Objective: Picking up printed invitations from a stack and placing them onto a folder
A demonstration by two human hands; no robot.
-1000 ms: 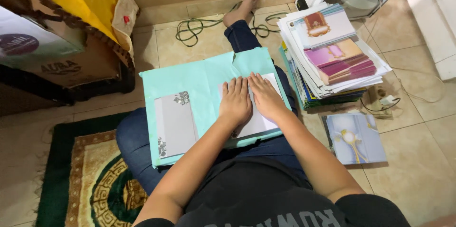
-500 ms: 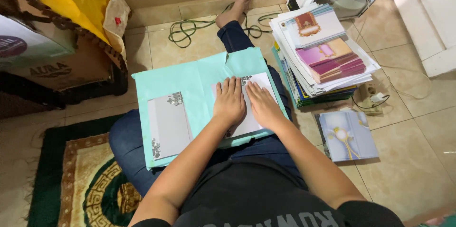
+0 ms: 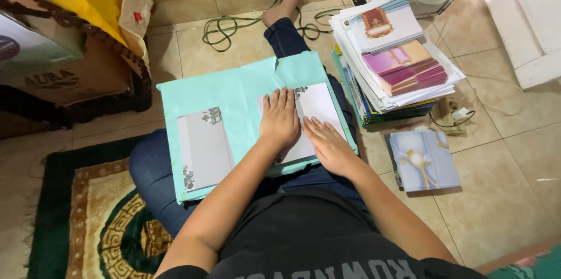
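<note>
We are pressing our left hand (image 3: 279, 120) and right hand (image 3: 328, 146), fingers flat and open, on the white card (image 3: 318, 106); it is lying on the teal sheet (image 3: 239, 95).

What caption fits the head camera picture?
Both hands, left hand and right hand, press a white card on a teal sheet.

The turquoise paper sheet (image 3: 234, 89) carries two pale grey cards, the grey card (image 3: 204, 149) on its left part printed with dark grey leafy sprigs at two corners, the white-grey card (image 3: 318, 106) on its right part with a similar dark sprig on top. Right of the sheet, the stack of cards (image 3: 397, 60) shows cream, magenta, tan and blue layers, and a light blue booklet (image 3: 423, 159) has a gold ornament. Left of the sheet lies a dark green rug (image 3: 87, 220) with gold and brown meander patterning, and beyond it a green cable (image 3: 225, 28) on beige tiles.
</note>
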